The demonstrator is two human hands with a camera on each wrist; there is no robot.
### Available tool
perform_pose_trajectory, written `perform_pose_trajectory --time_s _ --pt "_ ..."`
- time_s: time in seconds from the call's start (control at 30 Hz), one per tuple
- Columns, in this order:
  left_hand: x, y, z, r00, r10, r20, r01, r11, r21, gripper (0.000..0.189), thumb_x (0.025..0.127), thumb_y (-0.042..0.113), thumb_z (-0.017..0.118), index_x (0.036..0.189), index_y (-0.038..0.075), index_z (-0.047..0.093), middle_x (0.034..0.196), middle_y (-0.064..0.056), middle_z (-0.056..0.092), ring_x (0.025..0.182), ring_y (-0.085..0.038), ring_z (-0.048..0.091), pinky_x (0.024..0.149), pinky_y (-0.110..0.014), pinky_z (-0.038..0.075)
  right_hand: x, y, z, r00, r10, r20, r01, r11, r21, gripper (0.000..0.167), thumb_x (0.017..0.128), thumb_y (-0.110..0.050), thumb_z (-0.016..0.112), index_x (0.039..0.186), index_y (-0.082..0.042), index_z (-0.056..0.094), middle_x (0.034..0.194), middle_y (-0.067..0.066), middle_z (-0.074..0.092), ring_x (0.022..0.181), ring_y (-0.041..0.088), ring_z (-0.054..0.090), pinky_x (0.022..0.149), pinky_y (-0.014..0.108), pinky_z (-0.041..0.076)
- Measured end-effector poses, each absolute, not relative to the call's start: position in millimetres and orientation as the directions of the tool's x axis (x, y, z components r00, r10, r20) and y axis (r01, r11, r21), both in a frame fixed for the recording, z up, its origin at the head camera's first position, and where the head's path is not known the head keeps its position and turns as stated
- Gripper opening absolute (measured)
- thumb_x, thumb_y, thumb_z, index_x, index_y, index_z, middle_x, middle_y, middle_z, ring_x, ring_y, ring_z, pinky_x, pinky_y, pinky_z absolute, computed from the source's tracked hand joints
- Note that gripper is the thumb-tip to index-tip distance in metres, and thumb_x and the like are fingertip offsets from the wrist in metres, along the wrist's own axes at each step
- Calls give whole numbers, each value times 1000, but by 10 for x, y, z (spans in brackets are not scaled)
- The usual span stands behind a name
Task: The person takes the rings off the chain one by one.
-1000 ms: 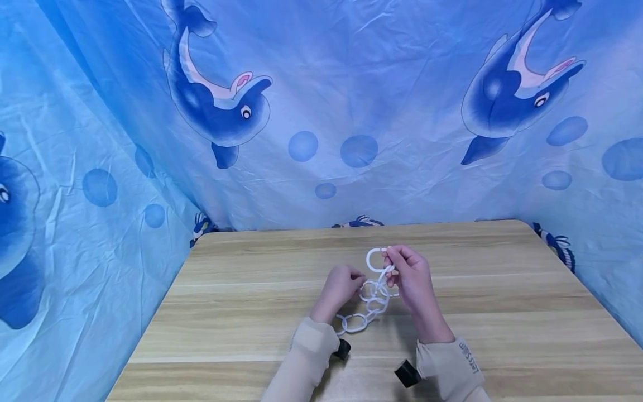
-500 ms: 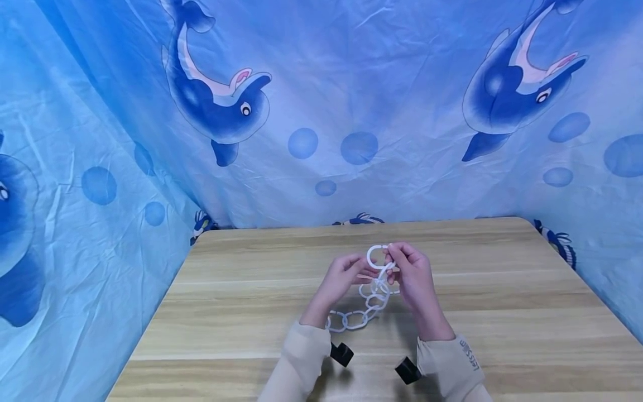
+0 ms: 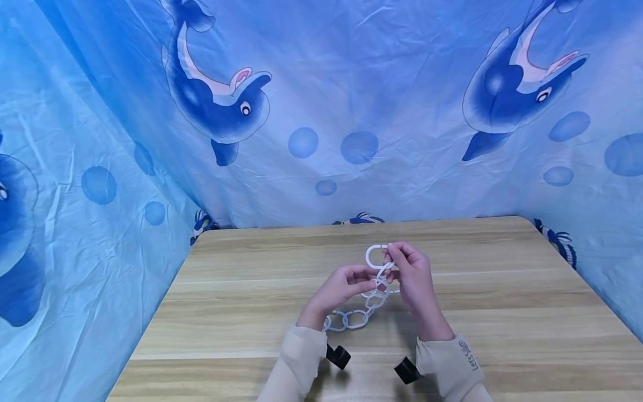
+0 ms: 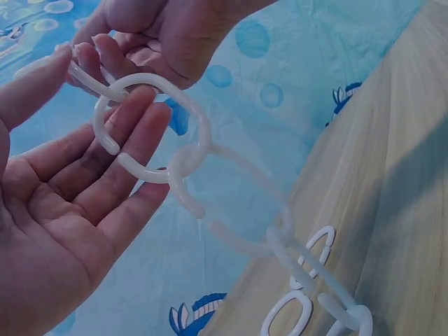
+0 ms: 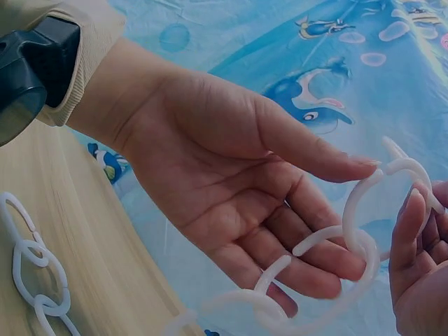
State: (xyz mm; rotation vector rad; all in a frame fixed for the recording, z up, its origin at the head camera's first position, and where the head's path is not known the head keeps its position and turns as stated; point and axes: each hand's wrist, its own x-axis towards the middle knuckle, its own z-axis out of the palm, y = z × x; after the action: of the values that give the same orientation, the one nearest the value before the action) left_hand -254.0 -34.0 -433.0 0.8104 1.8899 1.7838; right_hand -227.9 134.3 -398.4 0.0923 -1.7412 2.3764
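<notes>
A white plastic chain [image 4: 203, 124] of oval links, several with a small gap, hangs between the hands. My right hand [image 3: 413, 273] pinches its top link [image 3: 368, 257] between thumb and fingers. My left hand [image 3: 343, 289] is close on the left, palm toward the chain. In the left wrist view its fingers [image 4: 143, 133] extend fairly straight behind a link and touch it, with the thumb apart from them. The right wrist view shows the left palm [image 5: 210, 161], with links in front of its fingers. Lower links [image 5: 66, 288] of the chain lie on the table.
The wood-grain table [image 3: 241, 312] extends to both sides and behind the hands. A blue sheet [image 3: 321, 100] printed with dolphins hangs beyond it and along the sides. Black wrist cameras [image 3: 407, 371] sit by the beige sleeves.
My left hand has gone from beside the lower links up to the right hand, its fingers spreading, then down slightly behind the hanging links. The right hand has held its place and grip.
</notes>
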Motion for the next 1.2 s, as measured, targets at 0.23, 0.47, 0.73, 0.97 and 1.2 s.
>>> perform_pose_trajectory --time_s 0.23,0.47,0.73,0.97,1.2 --pt "-2557 -354 -4338 -740 669 68 77 -16 997 38 97 13 57 129 -8 54 116 -33 62 94 -5 67 99 -39 54 -2263 1351 -3970 -976 112 185 -209 -276 -938 23 99 -14 54 79 -19 66 68 -6 57 53 4 52 43 15 47" --pt "-2556 -327 -4350 -722 689 65 23 -70 997 39 98 8 54 128 -16 50 118 -40 57 89 -3 66 92 -25 55 -2263 1343 -3974 -970 102 219 -238 -253 -938 23 100 -12 53 81 -18 66 68 -6 57 56 3 53 45 15 49" --pt "-2554 -304 -4376 -712 698 73 -69 -173 982 34 98 2 49 118 -25 43 93 7 67 86 -5 66 82 -20 57 -2258 1337 -3970 -967 101 235 -253 -224 -941 22 99 -12 54 82 -18 65 70 -7 63 67 4 63 54 18 54" --pt "-2504 -314 -4307 -714 695 84 -75 -195 978 27 98 8 51 114 -14 47 95 4 64 86 -7 65 78 -20 58 -2247 1344 -3955 -962 114 248 -268 -221 -938 18 99 -12 55 84 -16 65 71 -6 64 68 5 62 54 17 53" --pt "-2477 -316 -4265 -705 707 46 -95 -158 983 34 98 12 48 117 -16 43 93 5 64 81 -7 64 71 -18 57 -2251 1349 -3969 -955 114 273 -293 -225 -929 18 99 -12 55 84 -16 65 72 -6 64 68 5 62 54 17 53"
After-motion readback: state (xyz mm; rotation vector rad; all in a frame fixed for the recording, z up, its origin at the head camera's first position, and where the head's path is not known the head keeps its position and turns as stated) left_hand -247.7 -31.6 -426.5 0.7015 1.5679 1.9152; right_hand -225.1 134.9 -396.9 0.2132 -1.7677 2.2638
